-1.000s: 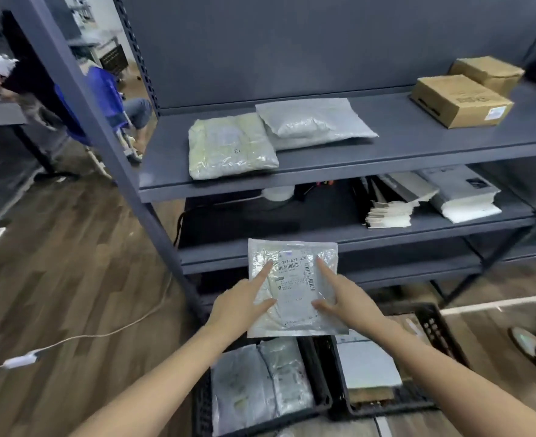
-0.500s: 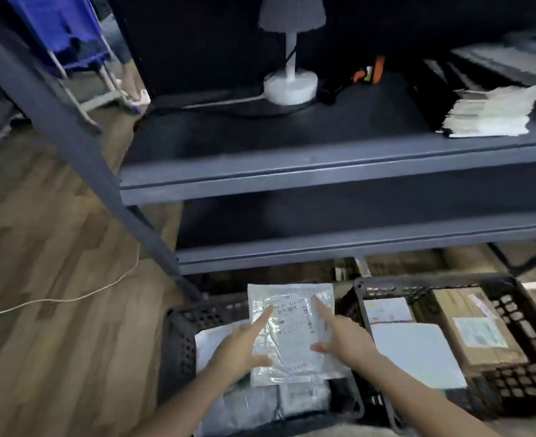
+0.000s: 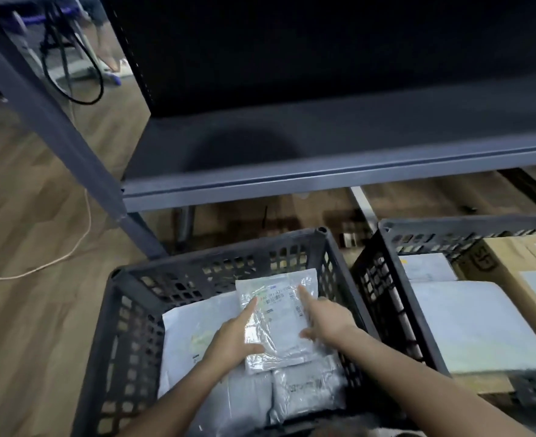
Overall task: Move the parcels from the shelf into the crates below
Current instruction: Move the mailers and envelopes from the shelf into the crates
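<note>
Wood floor (image 3: 24, 310), grey shelf (image 3: 323, 181) above, two black crates under it. Task parcel (image 3: 279, 320), a clear-wrapped flat pack with a label, is low inside the left crate (image 3: 128, 310), over the mailers (image 3: 307, 389) lying there; can't tell if it touches them. Both left hand (image 3: 235, 335) and right hand (image 3: 326, 320) hold its side edges. Index and thumb of each lie on top, other fingers hidden beneath, so it's pinched, not let go. Two-handed hold likely keeps the floppy parcel flat and label-up for laying on the pile. Left crate holds several grey and white mailers, roughly flat. Right crate (image 3: 449, 220) holds white packs (image 3: 474, 323) and a box (image 3: 512, 263) at its far side. Set-down looks nearly done, release next. Thin cable (image 3: 80, 241) on floor, left.
</note>
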A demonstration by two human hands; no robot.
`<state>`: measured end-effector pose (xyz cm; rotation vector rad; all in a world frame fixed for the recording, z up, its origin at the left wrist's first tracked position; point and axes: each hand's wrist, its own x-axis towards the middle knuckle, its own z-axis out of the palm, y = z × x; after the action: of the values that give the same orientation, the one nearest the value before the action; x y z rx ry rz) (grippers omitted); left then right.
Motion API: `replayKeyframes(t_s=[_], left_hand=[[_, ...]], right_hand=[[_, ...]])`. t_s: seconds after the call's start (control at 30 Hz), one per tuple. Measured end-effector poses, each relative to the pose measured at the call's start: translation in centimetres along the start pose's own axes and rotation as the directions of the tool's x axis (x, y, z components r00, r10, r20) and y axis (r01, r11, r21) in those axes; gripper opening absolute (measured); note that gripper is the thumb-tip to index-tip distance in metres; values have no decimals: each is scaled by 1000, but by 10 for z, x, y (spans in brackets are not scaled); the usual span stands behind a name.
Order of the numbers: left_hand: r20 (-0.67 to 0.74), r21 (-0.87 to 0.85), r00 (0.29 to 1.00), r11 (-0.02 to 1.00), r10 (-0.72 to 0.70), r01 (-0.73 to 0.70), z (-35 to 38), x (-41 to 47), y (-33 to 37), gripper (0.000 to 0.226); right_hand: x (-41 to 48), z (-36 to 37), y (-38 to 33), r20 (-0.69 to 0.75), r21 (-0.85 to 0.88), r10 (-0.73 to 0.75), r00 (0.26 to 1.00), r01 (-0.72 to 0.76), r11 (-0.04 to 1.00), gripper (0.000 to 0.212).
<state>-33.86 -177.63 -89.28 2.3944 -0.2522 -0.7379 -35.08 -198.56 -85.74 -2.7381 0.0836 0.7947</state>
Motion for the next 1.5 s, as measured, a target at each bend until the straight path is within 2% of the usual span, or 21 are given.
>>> replayKeyframes(t_s=[0.1,0.37,0.53,0.63,0.77,0.9,1.0,1.13,1.33,1.43,1.5], left_hand=[[-5,-17,1000,1000,-25,25,11,12,-3,104],[30,32,990,991,-134,133,36,52,-6,103],[17,91,987,984,-157,155,53,67,-8,96],[-15,204,986,965,-166,166,54,69,-9,93],[-138,480,990,874,-13,78,54,68,-7,96],[-5,559,993,824,116,-93,55,74,0,98],[74,623,989,768,131,-149,54,80,1,102],[154,648,983,741,95,-173,53,91,-7,105],[246,578,967,790,70,-204,55,107,-16,102],[262,562,963,801,63,-206,54,111,-18,102],[239,574,968,794,72,-200,56,109,-18,101]], right_hand=[[13,6,4,6,7,43,999,-43,999,94],[43,35,9,24,-106,116,993,-113,988,95],[54,49,17,-15,-319,71,997,-72,945,62],[59,55,21,-42,-405,34,999,-48,913,50],[69,57,23,10,-429,-50,999,49,902,77],[82,56,19,62,-224,-70,996,82,971,93],[91,55,17,92,-193,-74,993,91,977,103],[98,59,25,158,-174,-15,987,43,984,110],[110,66,30,221,-137,40,975,-9,991,107],[111,69,31,244,-148,69,967,-33,988,107],[104,69,29,210,-197,74,975,-32,980,102]])
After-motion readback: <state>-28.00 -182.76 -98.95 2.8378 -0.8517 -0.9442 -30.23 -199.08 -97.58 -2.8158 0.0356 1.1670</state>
